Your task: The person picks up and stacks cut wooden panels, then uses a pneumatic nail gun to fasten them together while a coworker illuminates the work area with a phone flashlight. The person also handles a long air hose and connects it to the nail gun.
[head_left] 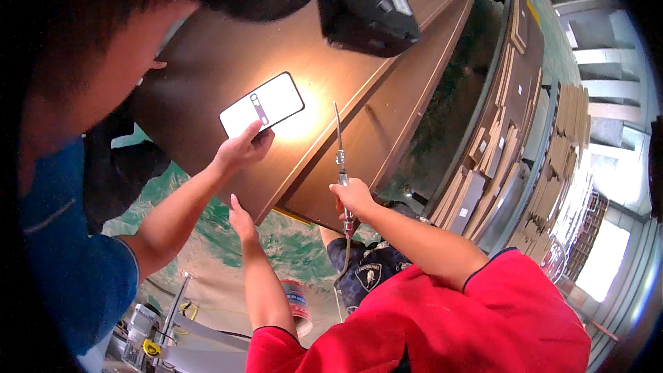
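An air blow gun (343,179) with a long thin metal nozzle is gripped in my right hand (354,197). The nozzle points away from me, over the edge of the brown panels, and a hose (343,271) hangs from the handle. My left hand (242,220) is beside the near left corner of the upper brown panel (207,55), fingers stretched out; whether it touches the panel I cannot tell. Above that panel, a co-worker's hand (242,152) holds a phone (263,106) with a bright white screen. Strong light falls on the wood around the phone.
A second brown panel (366,139) lies lower, to the right. Further right are stacked board strips (483,159) on a rack. The co-worker in a blue shirt (90,262) stands at the left. A red bucket (295,304) and metal equipment (148,331) are near the lower edge.
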The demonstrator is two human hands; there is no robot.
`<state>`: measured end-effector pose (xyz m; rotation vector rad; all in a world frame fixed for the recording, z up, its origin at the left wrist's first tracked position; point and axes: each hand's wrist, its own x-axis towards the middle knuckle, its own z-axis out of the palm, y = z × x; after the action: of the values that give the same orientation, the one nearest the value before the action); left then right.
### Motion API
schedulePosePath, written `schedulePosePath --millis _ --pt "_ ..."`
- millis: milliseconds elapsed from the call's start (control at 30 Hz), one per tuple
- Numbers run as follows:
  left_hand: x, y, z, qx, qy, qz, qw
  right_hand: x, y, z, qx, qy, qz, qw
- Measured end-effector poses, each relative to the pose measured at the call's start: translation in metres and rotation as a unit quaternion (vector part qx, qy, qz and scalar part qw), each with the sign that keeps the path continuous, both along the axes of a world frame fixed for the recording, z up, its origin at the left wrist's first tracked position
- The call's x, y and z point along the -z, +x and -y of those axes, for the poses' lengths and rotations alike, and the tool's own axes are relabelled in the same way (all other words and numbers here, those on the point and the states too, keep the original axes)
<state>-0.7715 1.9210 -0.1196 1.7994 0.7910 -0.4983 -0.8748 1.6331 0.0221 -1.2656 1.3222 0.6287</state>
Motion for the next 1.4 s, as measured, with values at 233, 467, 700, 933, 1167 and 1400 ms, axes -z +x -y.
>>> schedulePosePath --millis 233,467,700,933,1167,1400 --pt "-0.009 0.003 0.011 0.037 0.050 -0.035 0.997 -0.002 -0.003 0.007 0.025 0.022 -0.018 0.999" --pt "0.022 -0.015 0.000 -0.004 -0.013 -0.021 1.000 0.015 -0.023 0.004 0.041 0.035 0.007 0.999" --pt "0.019 -0.032 0.010 0.075 0.062 -0.040 0.994 0.023 -0.048 0.006 0.057 0.040 0.030 0.997" --pt "0.018 -0.029 0.015 0.033 -0.021 -0.102 0.994 0.027 -0.069 0.006 0.086 0.046 0.070 0.993" --pt "0.037 -0.041 -0.015 0.190 0.298 0.126 0.927 0.039 -0.087 0.002 0.115 0.106 0.102 0.982" --pt "-0.098 -0.043 0.182 0.216 -0.123 0.084 0.965 0.031 -0.101 -0.010 0.076 0.174 0.135 0.973"
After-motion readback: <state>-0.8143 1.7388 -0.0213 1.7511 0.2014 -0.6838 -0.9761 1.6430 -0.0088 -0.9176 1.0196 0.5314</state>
